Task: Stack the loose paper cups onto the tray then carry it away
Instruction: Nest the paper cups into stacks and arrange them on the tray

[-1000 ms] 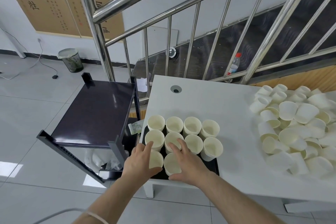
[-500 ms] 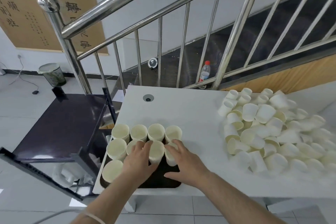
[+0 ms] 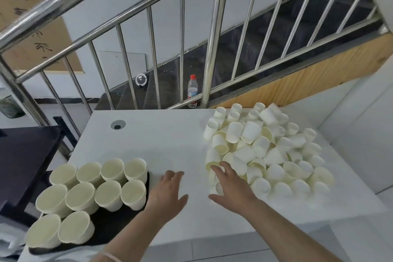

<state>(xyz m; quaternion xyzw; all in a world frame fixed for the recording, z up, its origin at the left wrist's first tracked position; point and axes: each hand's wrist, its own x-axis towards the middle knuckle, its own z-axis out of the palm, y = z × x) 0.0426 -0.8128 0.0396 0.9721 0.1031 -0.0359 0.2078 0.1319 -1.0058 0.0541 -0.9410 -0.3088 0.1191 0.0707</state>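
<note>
Head view: the black tray (image 3: 110, 225), lower left of frame, carries ten cup stacks (image 3: 91, 187). The loose cups (image 3: 265, 151) lie heaped at centre right. Right hand (image 3: 231, 189), fingers spread and empty, touches the heap's near-left edge. Left hand (image 3: 168, 193), spread and empty, hovers between tray and heap; the right is nearer.

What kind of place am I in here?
Probably an indoor office or lobby corner under a staircase: a stainless steel stair railing runs behind the white table, dark carpeted stairs rise beyond, and a framed calligraphy board hangs on the wall.
</note>
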